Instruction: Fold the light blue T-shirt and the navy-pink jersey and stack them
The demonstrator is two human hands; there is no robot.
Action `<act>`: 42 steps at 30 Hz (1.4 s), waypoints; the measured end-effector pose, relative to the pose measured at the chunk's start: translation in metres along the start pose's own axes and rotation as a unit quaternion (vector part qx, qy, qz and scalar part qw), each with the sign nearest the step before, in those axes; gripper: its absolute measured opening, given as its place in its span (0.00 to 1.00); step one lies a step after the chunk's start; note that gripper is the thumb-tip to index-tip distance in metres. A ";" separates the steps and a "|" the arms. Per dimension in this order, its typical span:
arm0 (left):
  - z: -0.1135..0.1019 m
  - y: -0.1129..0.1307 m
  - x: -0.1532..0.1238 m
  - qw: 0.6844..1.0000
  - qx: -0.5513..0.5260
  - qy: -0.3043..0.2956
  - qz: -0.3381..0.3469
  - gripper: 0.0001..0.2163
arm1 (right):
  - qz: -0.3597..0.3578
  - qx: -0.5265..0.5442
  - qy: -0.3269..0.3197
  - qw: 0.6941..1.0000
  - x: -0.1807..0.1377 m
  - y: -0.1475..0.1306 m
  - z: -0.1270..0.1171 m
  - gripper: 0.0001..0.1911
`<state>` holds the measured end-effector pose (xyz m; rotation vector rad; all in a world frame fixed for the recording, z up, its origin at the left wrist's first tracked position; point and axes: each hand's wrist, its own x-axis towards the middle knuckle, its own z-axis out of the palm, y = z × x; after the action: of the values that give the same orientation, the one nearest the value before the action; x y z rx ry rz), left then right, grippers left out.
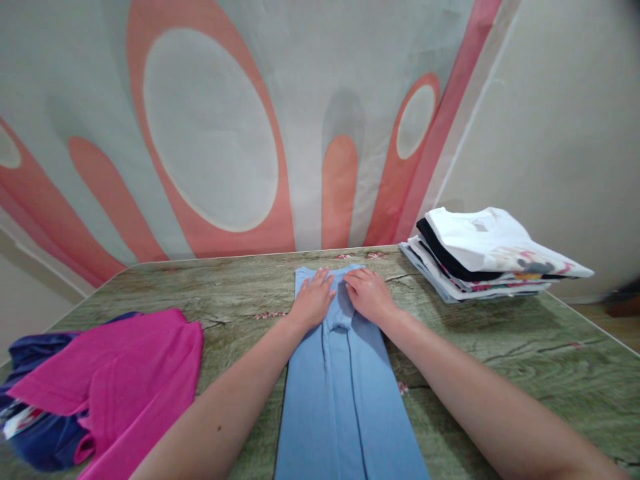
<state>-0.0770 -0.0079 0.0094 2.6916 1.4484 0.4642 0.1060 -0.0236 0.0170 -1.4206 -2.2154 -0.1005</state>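
A light blue shirt (pixel 320 413) lies on the table in a long narrow strip, its sides folded inward over the middle. Its far end reaches close to the table's back edge. My left hand (pixel 313 300) rests flat on the far left part of the shirt, fingers spread and pointing away from me. On the far right part lies my right hand (pixel 371 293), its fingers bent a little and their tips on the fabric. Between the two hands the folded-in cloth shows small creases. The near end of the shirt runs out of view at the bottom.
At the left, a bright pink garment (pixel 145 373) lies loosely over dark blue clothing (pixel 47 440). A stack of folded shirts (pixel 480 260), a white printed one on top, stands at the back right. The wood-patterned table (pixel 240 287) meets a patterned wall covering (pixel 300 80).
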 end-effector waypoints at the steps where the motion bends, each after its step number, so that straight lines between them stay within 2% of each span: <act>1: 0.000 -0.001 0.001 1.000 -0.007 0.009 0.008 0.20 | -0.012 0.005 -0.008 1.000 0.000 0.000 -0.001 0.12; 4: -0.001 -0.004 0.002 0.999 -0.030 0.005 0.034 0.18 | -0.005 0.005 -0.030 1.000 0.001 0.004 -0.003 0.12; 7: -0.005 -0.005 0.002 0.996 -0.066 0.041 0.044 0.15 | 0.017 0.012 0.005 1.000 0.002 0.008 -0.002 0.13; 10: -0.011 -0.004 0.003 0.988 -0.124 0.090 0.038 0.12 | -0.046 0.076 0.015 0.996 0.002 0.009 0.000 0.12; 13: -0.014 -0.003 0.005 0.984 -0.165 0.052 0.041 0.09 | -0.105 0.126 -0.034 0.986 0.002 0.006 0.001 0.09; 16: -0.013 -0.004 0.006 0.984 -0.171 0.007 0.051 0.09 | -0.099 0.116 -0.081 0.985 0.003 0.001 -0.006 0.08; 19: -0.013 -0.005 0.006 0.983 -0.175 -0.008 0.049 0.09 | -0.103 0.118 -0.106 0.982 0.002 -0.008 -0.019 0.12; 23: -0.014 -0.004 0.005 0.983 -0.174 -0.019 0.052 0.09 | -0.179 0.152 -0.154 0.960 -0.016 -0.021 -0.038 0.16; 25: -0.016 -0.004 0.004 0.982 -0.176 -0.030 0.062 0.10 | -0.194 0.161 -0.160 0.954 -0.030 -0.023 -0.045 0.18; 28: -0.019 -0.002 0.003 0.978 -0.181 -0.054 0.085 0.12 | -0.167 0.184 -0.115 0.962 -0.047 -0.018 -0.049 0.20; 32: -0.024 -0.001 0.002 0.977 -0.175 -0.075 0.096 0.16 | -0.142 0.173 -0.026 0.974 -0.058 -0.009 -0.041 0.20; 36: -0.027 -0.003 0.001 0.974 -0.179 -0.089 0.109 0.20 | -0.113 0.138 -0.007 0.984 -0.061 -0.003 -0.031 0.18; 38: -0.027 -0.003 0.002 0.973 -0.190 -0.060 0.115 0.15 | -0.083 0.121 0.016 0.989 -0.060 0.000 -0.028 0.18; 40: -0.025 -0.003 0.004 0.975 -0.199 -0.004 0.103 0.11 | -0.070 0.090 0.022 0.993 -0.059 0.003 -0.022 0.17; 42: -0.020 -0.001 0.005 0.977 -0.193 0.026 0.087 0.12 | -0.072 0.060 0.004 0.996 -0.058 0.007 -0.017 0.19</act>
<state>-0.0815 -0.0051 0.0297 2.5112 1.0052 0.7457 0.1377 -0.0745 0.0046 -1.1949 -2.2741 -0.0205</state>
